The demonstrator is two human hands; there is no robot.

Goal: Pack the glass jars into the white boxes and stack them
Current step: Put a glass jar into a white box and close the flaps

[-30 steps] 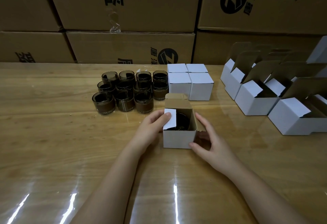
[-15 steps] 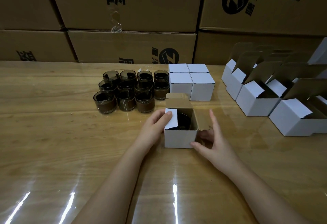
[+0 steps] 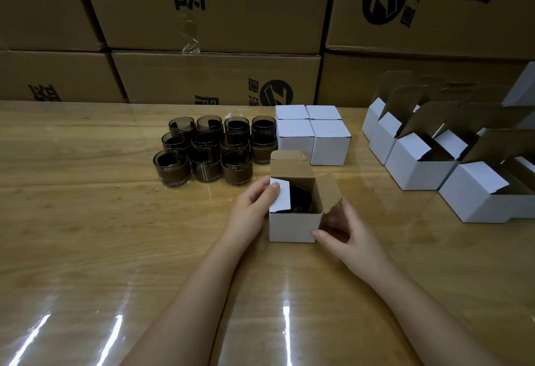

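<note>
A small white box (image 3: 291,226) stands open on the wooden table (image 3: 86,221) with a dark glass jar (image 3: 301,199) inside it. Its brown lid flap stands up at the back. My left hand (image 3: 252,206) holds the box's left side, and its thumb presses the white left flap inward over the jar. My right hand (image 3: 347,229) is at the right side. Its thumb touches the front lower corner and its fingers curl under the brown right flap. Several loose jars (image 3: 207,148) stand in rows to the back left.
Several closed white boxes (image 3: 312,137) sit in a block just behind the open one. A group of empty open boxes (image 3: 417,163) lines the right side. Big brown cartons (image 3: 214,6) are stacked along the table's far edge.
My right hand dropped from the box's right wall to under the right flap, which now tilts upward. The left thumb has kept the left flap folded in.
</note>
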